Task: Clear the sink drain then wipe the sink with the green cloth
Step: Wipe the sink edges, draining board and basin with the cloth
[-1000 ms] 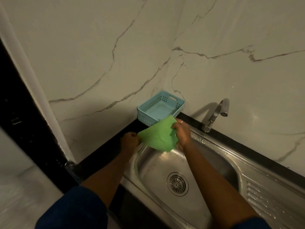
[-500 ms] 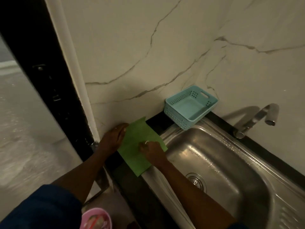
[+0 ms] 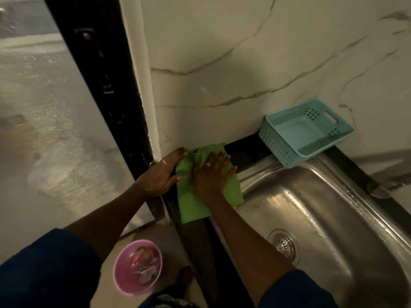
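Marble-look wall panels with grey veins fill the background, meeting a black counter that carries a steel sink. We look down on our two hands at the counter's left end, beside the sink's near-left corner. Our green cloth lies spread over the counter edge and the sink's rim, one corner bunched up against the wall. Our right hand presses flat on the cloth, fingers spread, grip released, a ring on one finger. Our left hand rests on the counter edge with its fingertips touching the cloth's left side; we cannot tell whether it pinches the fabric. Dark blue sleeves cover both forearms near the bottom of the view. Inside the sink, the round drain sits in the basin floor, well apart from the cloth. A light blue basket stands at the back corner, partly overhanging the sink rim. On the floor below, a pink bucket holds scraps.
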